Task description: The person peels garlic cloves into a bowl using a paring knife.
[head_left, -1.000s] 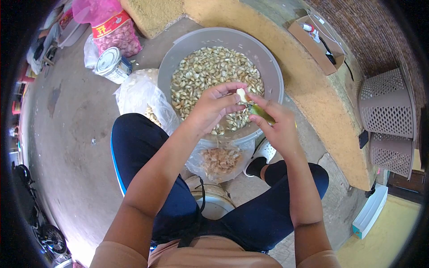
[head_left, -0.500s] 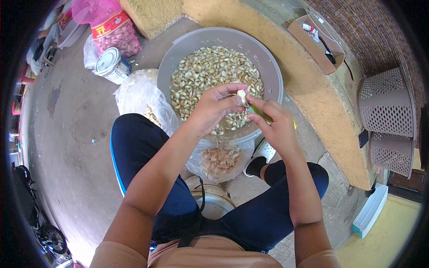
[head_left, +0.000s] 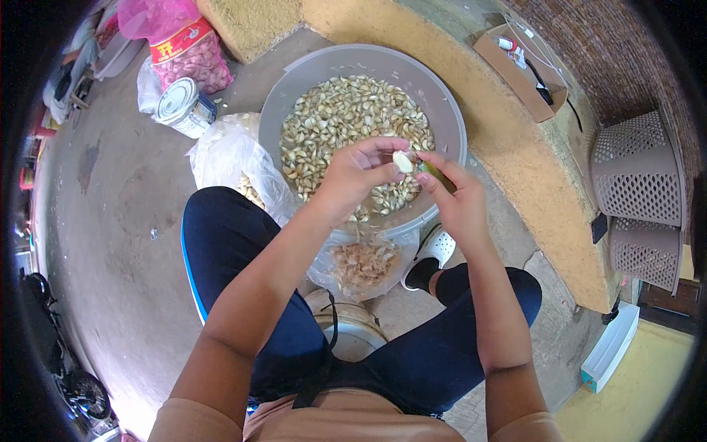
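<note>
A pale garlic clove (head_left: 403, 162) is pinched between the thumb and fingers of my left hand (head_left: 359, 175). Close beside it, my right hand (head_left: 458, 193) is closed around a small knife with a yellow-green handle (head_left: 437, 177); its blade is mostly hidden by my fingers. Both hands are above a large grey tub (head_left: 274, 121) holding many garlic cloves (head_left: 346, 110) in water. Below the tub's near rim, a clear plastic bag (head_left: 324, 269) contains papery brown garlic skins (head_left: 364, 264). Another white plastic bag (head_left: 232, 158) with pale cloves stands left of the tub.
A pink net sack of garlic (head_left: 195, 62) and a paint can (head_left: 184, 109) stand at the upper left. A yellow ledge (head_left: 508, 140) curves along the right, bearing a cardboard box (head_left: 515, 81) and a phone (head_left: 599, 229). Perforated plastic baskets (head_left: 637, 180) are farther right.
My right hand has shifted slightly right, away from my left, with the knife. The clove in my left hand is turned and shows more of its pale side.
</note>
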Action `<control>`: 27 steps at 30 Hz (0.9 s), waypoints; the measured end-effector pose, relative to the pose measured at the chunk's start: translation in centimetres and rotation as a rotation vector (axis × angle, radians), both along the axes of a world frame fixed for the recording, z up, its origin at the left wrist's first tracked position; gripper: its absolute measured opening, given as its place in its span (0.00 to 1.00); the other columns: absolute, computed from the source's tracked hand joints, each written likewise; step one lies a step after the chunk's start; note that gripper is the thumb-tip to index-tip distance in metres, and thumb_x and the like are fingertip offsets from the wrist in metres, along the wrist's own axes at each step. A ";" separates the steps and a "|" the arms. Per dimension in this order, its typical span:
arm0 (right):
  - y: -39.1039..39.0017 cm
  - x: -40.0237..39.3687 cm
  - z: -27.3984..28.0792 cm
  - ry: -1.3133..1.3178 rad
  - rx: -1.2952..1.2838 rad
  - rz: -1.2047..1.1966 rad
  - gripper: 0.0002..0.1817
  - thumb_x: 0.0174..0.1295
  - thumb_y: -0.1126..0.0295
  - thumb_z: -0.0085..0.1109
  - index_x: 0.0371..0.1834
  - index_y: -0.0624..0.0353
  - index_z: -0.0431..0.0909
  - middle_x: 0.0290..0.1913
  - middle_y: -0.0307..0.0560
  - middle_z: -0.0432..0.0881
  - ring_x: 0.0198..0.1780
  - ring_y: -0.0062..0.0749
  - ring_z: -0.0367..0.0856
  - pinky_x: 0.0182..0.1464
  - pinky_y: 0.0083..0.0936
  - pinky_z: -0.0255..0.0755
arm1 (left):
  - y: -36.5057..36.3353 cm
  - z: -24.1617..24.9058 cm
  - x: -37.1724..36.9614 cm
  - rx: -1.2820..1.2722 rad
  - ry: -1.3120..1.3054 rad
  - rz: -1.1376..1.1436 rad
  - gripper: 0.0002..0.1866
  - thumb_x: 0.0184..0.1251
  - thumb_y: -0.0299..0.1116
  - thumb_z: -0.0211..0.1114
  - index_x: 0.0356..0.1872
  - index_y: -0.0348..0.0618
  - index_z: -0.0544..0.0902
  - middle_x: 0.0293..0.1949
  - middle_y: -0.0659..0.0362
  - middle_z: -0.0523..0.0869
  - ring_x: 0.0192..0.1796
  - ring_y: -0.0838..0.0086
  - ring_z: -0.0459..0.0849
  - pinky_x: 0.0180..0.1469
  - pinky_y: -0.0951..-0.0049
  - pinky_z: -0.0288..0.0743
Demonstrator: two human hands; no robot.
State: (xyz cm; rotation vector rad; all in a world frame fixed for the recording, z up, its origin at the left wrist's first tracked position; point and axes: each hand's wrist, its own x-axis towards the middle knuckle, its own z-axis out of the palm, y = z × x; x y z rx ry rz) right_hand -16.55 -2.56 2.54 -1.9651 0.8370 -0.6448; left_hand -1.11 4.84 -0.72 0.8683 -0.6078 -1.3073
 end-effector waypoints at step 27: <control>-0.1 -0.2 -0.5 0.088 -0.045 0.108 0.15 0.52 0.68 0.59 0.45 0.54 0.76 0.34 0.49 0.78 0.35 0.35 0.77 0.39 0.26 0.69 | -0.1 -0.7 0.0 0.330 -0.104 -0.143 0.14 0.59 0.36 0.60 0.43 0.39 0.75 0.36 0.61 0.78 0.37 0.78 0.76 0.30 0.78 0.73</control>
